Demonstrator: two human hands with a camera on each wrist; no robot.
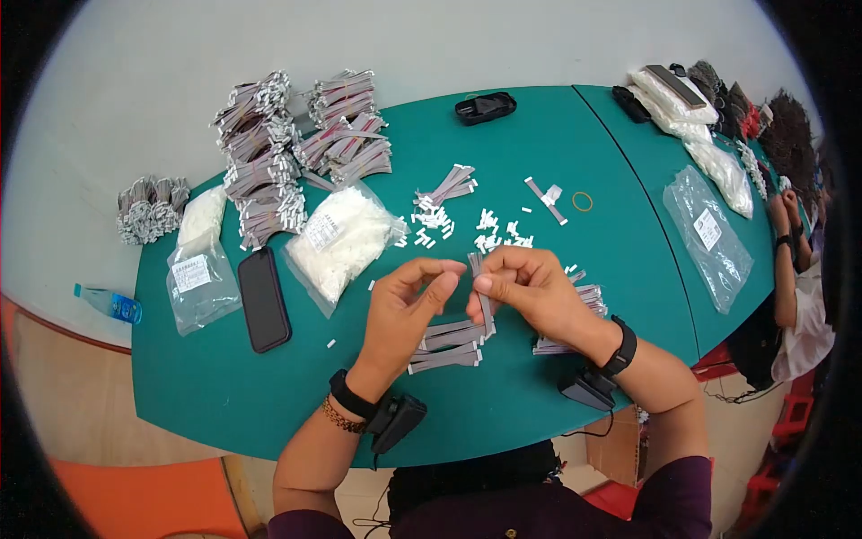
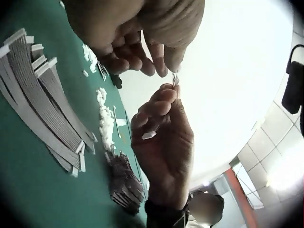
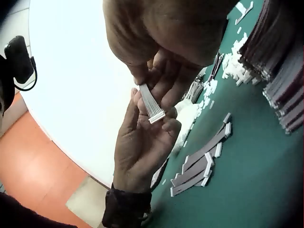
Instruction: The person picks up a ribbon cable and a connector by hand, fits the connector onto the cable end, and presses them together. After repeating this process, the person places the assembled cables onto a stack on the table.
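My right hand [image 1: 539,292] pinches a grey flat ribbon cable [image 3: 151,104] between thumb and fingers. A white connector shows at the cable's lower end in the right wrist view, and its upper end splays into thin wires. My left hand [image 1: 404,301] has thumb and forefinger brought together at that upper end, close to the right fingertips. Below the hands, several ribbon cables [image 1: 449,359] with white ends lie on the green table [image 1: 359,409]. Another pile of cables [image 3: 280,57] lies by the right forearm. Small loose white connectors [image 1: 489,238] are scattered beyond the hands.
Tall stacks of bundled cables [image 1: 260,162] stand at the back left. Nearby are a bag of white connectors [image 1: 337,238], a second plastic bag [image 1: 202,278] and a phone [image 1: 264,299]. A black pouch [image 1: 485,108] lies at the back, and a clear bag [image 1: 709,242] on the right.
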